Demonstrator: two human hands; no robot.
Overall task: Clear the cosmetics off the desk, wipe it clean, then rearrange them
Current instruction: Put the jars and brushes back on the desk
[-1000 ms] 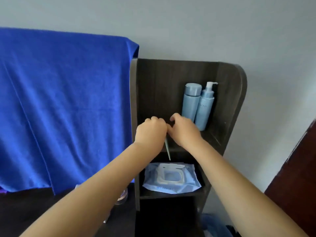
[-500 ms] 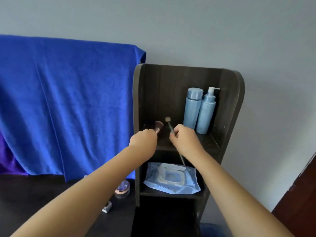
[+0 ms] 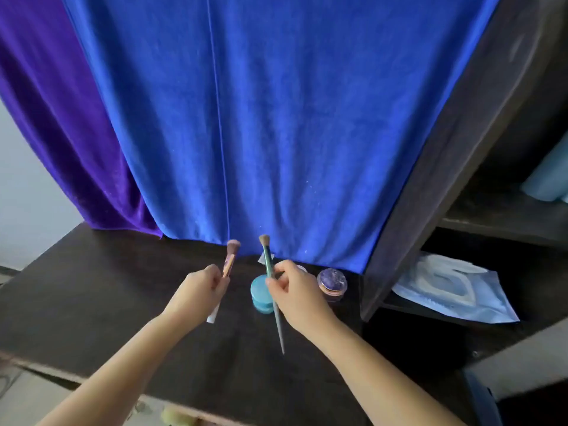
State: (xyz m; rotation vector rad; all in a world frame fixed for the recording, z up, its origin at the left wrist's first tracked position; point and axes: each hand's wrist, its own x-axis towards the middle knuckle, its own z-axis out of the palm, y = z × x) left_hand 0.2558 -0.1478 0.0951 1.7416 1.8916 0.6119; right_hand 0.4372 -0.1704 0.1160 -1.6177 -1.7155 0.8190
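My left hand (image 3: 198, 290) grips a short pink makeup brush (image 3: 230, 256), bristles up, over the dark desk (image 3: 92, 296). My right hand (image 3: 296, 295) pinches a long thin teal-handled brush (image 3: 268, 259), also bristles up, its pointed end hanging below the hand. Right behind the hands a round teal compact (image 3: 259, 295) lies on the desk. A small purple-lidded jar (image 3: 332, 282) stands to its right, near the shelf unit. A white object behind my right hand is mostly hidden.
A blue cloth (image 3: 276, 118) and a purple cloth (image 3: 55, 103) hang behind the desk. A dark shelf unit (image 3: 445, 167) stands at the right with a pack of wet wipes (image 3: 455, 290) on a lower shelf and a light blue bottle (image 3: 550, 176) above.
Both hands lifted the two brushes off the upper shelf and carried them left and down over the desk. The view swung from the shelf unit to the desk.
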